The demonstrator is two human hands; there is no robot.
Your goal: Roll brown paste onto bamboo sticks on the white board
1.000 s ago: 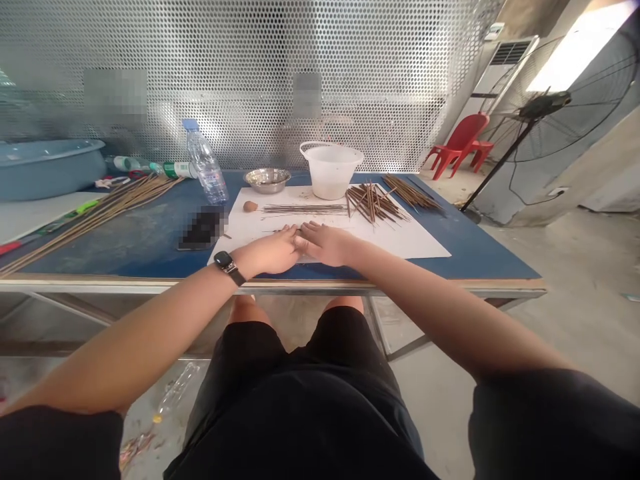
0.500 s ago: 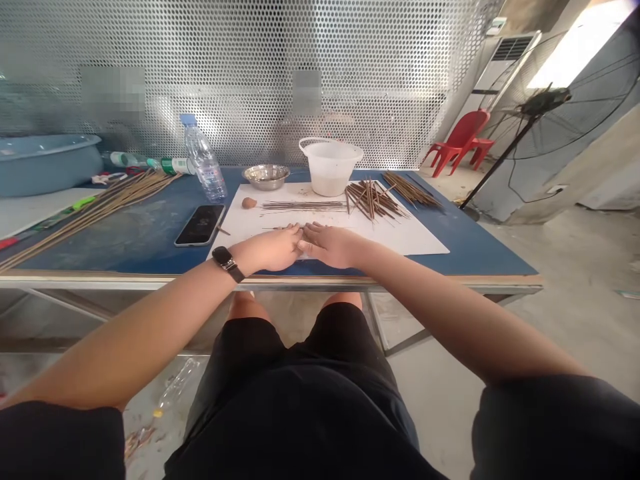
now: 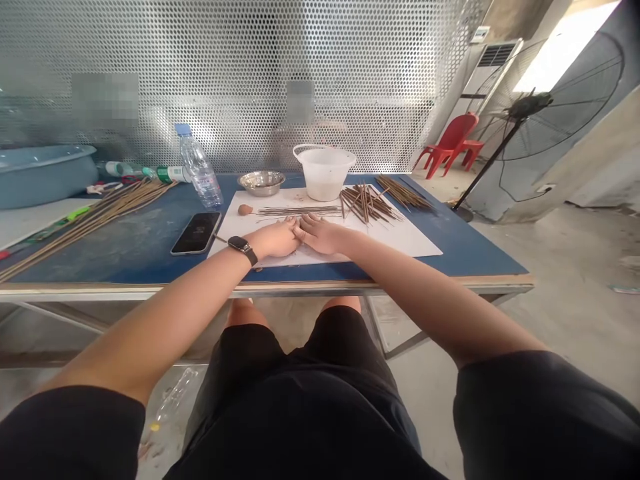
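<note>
My left hand [image 3: 274, 240] and my right hand [image 3: 320, 235] lie flat, palms down and side by side, on a white sheet [image 3: 410, 235] on the blue table [image 3: 125, 243]. Their fingers are stretched out and press on something thin that I cannot make out. A black watch [image 3: 243, 248] is on my left wrist. Just beyond my fingertips lies a row of thin brown sticks [image 3: 299, 211], with a small brown lump [image 3: 245, 209] at its left end. A loose pile of brown sticks [image 3: 367, 202] lies to the right.
A white bucket [image 3: 325, 172] and a steel bowl [image 3: 261, 181] stand behind the sheet. A phone [image 3: 196, 233] and a water bottle [image 3: 199, 166] are to the left, with long sticks [image 3: 90, 217] and a blue basin [image 3: 40, 173]. A standing fan [image 3: 530, 110] and red chairs [image 3: 453, 141] are at the right.
Both hands have slid forward across the sheet, away from the table's front edge and closer to the row of sticks. The camera view has shifted slightly.
</note>
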